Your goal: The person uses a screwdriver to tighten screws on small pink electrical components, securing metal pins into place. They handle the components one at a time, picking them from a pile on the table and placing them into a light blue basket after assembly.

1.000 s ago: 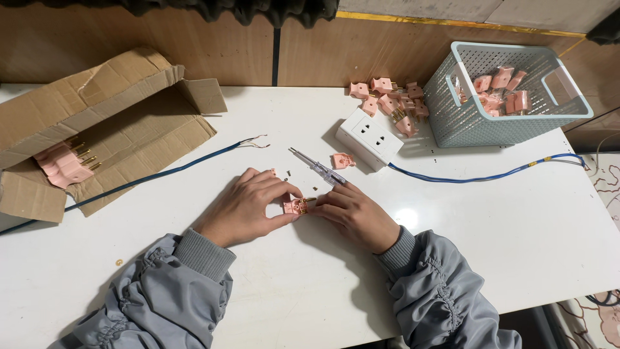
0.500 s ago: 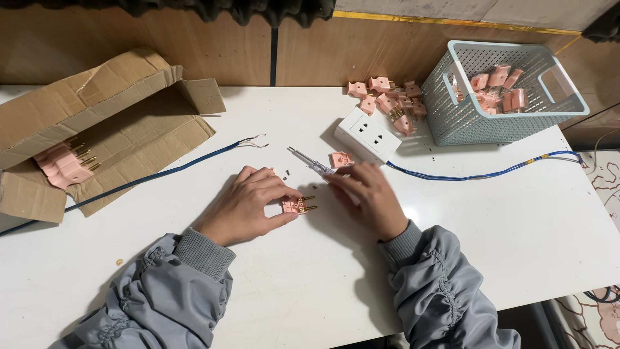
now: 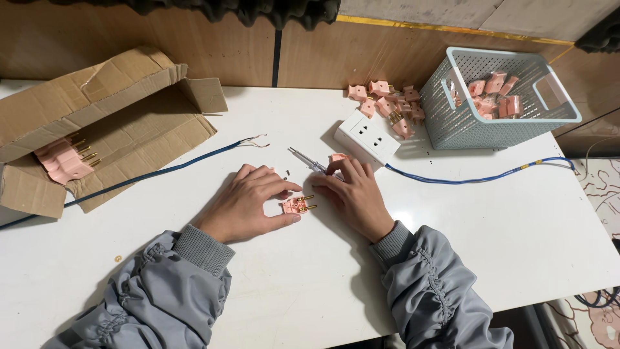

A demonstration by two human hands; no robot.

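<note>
- the white surface carries everything; both my grey sleeves come in from the near edge.
- an opened cardboard box lies at the far left with pink plugs inside it.
- a pale blue mesh basket stands at the far right, holding more pink pieces.
- a white socket block sits just beside a loose pile of pink plugs, its blue cable trailing right.
- my left hand curls half closed, thumb and fingertips pinching a pink plug against the surface between both hands.
- my right hand lies fairly flat, fingertips on a thin screwdriver next to another pink piece.
</note>
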